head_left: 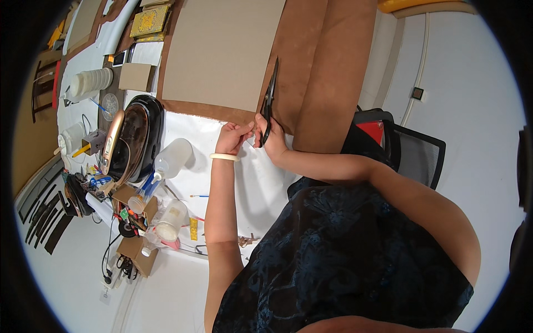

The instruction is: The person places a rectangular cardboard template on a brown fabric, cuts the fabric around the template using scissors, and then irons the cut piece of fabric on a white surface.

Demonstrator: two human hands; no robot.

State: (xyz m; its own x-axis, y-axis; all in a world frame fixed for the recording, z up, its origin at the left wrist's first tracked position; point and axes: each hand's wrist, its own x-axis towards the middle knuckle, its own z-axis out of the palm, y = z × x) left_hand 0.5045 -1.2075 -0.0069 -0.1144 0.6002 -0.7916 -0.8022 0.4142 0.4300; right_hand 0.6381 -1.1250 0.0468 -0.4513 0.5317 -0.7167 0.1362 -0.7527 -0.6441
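Observation:
A pair of black scissors [268,100] is in my right hand [273,139], its blades pointing away from me along the brown suede-like fabric [338,72]. My left hand [230,138], with a pale bangle [224,157] on its wrist, is closed in a pinch just beside the right fingers. Whatever it pinches is too small to make out. Both hands are at the near edge of the fabric. A flat beige board [219,53] lies on the fabric beyond them, with a brown margin showing along its near side.
To the left stand a dark clothes iron [136,136], a translucent squeeze bottle [173,158] and a plastic jar [171,221]. Stacked white cups [91,81] and yellow patterned boxes [150,23] are farther off. A mesh-backed chair [419,155] is on the right.

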